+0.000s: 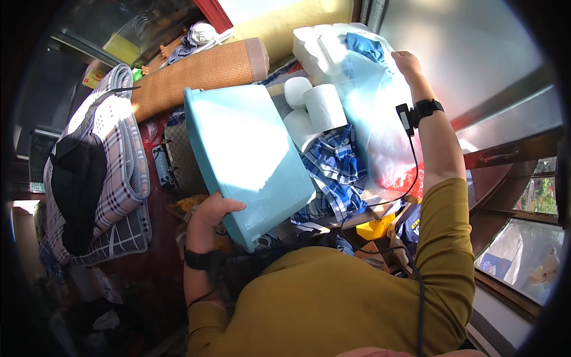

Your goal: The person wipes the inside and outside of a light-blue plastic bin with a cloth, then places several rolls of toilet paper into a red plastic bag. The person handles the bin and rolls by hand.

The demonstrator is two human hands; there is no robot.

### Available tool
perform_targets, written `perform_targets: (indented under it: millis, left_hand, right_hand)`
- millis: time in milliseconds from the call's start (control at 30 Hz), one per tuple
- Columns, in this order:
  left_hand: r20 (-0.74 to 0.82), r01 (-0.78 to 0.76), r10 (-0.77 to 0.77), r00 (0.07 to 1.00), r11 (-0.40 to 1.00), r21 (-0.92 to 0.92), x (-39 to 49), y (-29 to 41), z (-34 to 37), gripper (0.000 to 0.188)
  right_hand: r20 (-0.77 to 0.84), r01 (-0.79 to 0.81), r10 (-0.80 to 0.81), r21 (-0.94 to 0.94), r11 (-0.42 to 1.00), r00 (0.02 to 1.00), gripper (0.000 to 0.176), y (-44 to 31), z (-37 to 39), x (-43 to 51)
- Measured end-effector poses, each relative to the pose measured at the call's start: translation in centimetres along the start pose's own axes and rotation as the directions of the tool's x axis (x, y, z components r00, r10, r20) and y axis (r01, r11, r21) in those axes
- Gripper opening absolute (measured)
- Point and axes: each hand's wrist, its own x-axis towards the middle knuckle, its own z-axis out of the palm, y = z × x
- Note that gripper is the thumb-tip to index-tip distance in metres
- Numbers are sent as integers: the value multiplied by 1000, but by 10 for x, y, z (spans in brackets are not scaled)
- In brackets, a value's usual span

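My left hand [213, 210] grips the rim of a light blue plastic bin [267, 187], its thumb over the outer wall. The bin is tipped on its side, rim towards the left, so its inside is hidden. My right hand [407, 64] is closed at the upper edge of a large clear plastic bag [379, 129], seemingly pinching it. White paper rolls [319, 49] are packed at the bag's far end, with a blue cloth [368, 47] beside them. Between bin and bag sit loose toilet paper rolls [324, 107] and a crumpled blue plaid cloth [334, 169].
A rolled woven mat [200, 71] lies behind the bin. At left, a black bag [80, 183] rests on folded plaid blankets [122, 165]. A patterned bag [180, 151] stands beside the bin. A cable [417, 165] hangs from my right wrist. Window panes [517, 254] border the right side.
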Motion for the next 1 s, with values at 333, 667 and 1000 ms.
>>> perform_targets:
  millis: [333,667,1000]
  left_hand:
    - [-234,-110,86,969,989,-93,-16,-8,23,71]
    - [-509,-527,435,743,849,-44,-20,-36,33,77]
    - [-536,-659,459,708,702,-269,-10,-70,11,53]
  right_hand:
    - [151,71,44,-679,731,987,66,75,79,150]
    - [-41,332,-420,685,649,906,55,-134,-56,-19]
    - [359,653,-873,580,487,332,33,-129,144,-436]
